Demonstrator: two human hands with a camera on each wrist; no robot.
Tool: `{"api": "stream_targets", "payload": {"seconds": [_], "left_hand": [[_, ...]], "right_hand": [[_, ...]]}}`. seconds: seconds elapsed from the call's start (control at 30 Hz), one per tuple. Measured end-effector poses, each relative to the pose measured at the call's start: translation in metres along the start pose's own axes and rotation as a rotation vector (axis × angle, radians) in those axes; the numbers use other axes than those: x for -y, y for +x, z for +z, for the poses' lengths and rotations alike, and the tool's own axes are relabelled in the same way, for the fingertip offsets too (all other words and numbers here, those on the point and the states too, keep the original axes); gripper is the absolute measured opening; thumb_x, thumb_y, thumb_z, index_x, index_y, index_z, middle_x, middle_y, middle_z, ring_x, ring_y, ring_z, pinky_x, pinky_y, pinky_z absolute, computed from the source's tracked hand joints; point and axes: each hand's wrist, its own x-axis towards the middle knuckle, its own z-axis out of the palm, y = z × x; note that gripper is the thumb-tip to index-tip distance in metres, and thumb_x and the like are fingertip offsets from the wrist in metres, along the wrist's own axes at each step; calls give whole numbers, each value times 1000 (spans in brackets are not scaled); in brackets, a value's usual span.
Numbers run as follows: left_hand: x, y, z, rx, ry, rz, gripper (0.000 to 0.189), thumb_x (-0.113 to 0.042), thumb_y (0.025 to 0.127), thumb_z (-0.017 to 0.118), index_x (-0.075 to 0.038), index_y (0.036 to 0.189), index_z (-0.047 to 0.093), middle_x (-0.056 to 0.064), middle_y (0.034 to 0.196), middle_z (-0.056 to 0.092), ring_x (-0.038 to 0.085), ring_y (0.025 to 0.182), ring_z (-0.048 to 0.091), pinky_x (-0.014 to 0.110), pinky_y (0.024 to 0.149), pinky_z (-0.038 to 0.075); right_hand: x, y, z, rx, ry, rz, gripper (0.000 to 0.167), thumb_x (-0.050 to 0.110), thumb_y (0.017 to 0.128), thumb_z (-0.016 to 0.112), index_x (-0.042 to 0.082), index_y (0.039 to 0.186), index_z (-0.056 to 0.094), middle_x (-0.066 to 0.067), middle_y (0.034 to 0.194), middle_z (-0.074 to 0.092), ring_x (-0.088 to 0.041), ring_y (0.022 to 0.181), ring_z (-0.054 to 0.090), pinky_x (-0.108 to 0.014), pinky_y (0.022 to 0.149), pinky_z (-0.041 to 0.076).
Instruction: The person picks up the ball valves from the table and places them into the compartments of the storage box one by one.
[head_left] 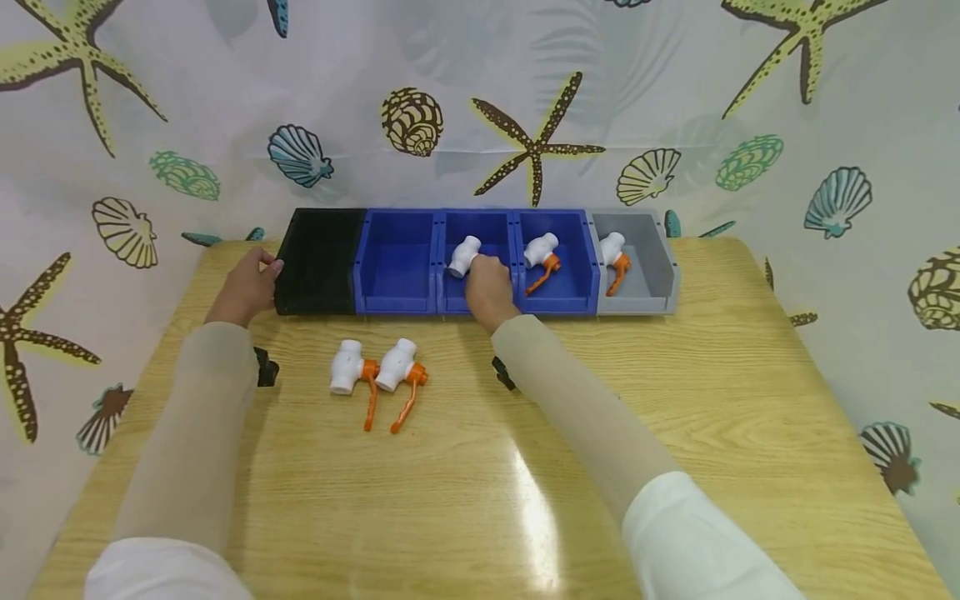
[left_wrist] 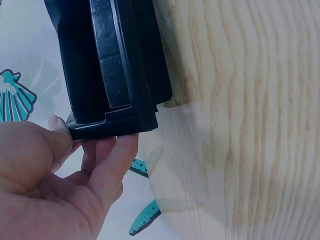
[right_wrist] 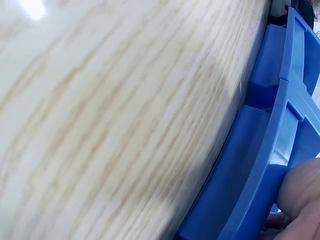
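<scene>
I have my left grip [head_left: 243, 285] pinching, its thumb [left_wrist: 59, 125] opposite the bent fingers [left_wrist: 115, 162], with the left forearm [head_left: 198, 425] reaching up from behind it. My right grip [head_left: 491, 292], well to the right of the left one, is curled, back upward; behind it my right forearm [head_left: 592, 417] slants off rightward.

A pale cloth [head_left: 225, 75] hangs behind the desk [head_left: 735, 383] and along both its sides. Printed on it are a brown starfish [head_left: 534, 150] near the middle, a yellow starfish [head_left: 84, 54] at upper left, a teal shell [head_left: 837, 202] toward the right and a green shell [head_left: 748, 162] beside it. The desk has light wood grain, rounded far corners and a bright streak of glare [head_left: 536, 525] in front.
</scene>
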Motion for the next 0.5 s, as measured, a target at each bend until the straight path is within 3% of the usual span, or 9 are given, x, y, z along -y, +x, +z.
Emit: {"api": "stream_targets", "payload": {"seconds": [0.5], "left_hand": [[0,1,1,-6,-12,13,42,-33,102,26,1,127,28,28,121,40,39,97,49,53,85,39]], "right_hand": [[-4,4,6,33,14,13,18,4,93,47,0,96,65,-17,97,66,-30,88,64,-39,64,53]]}}
